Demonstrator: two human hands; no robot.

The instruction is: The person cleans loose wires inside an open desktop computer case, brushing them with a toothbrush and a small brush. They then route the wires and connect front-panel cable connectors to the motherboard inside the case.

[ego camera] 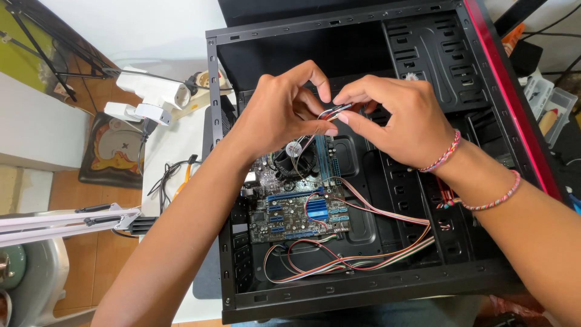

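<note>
An open black computer case (369, 284) lies on its side on a white table. Inside sits a dark motherboard (296, 209) with a round cooler fan (295, 158) and blue slots. My left hand (281, 115) and my right hand (393, 118) meet above the board. Both pinch a thin bundle of wires (334, 111) between fingertips. Red, white and black cables (363, 257) loop across the case floor. Two beaded bracelets (445, 154) ring my right wrist.
A red trim strip (514, 103) runs along the case's right side. White lamp arms (148, 97) and a clamp stand left of the case. Loose black cables and an orange tool (181, 175) lie on the table. Small boxes (554, 109) sit at the right.
</note>
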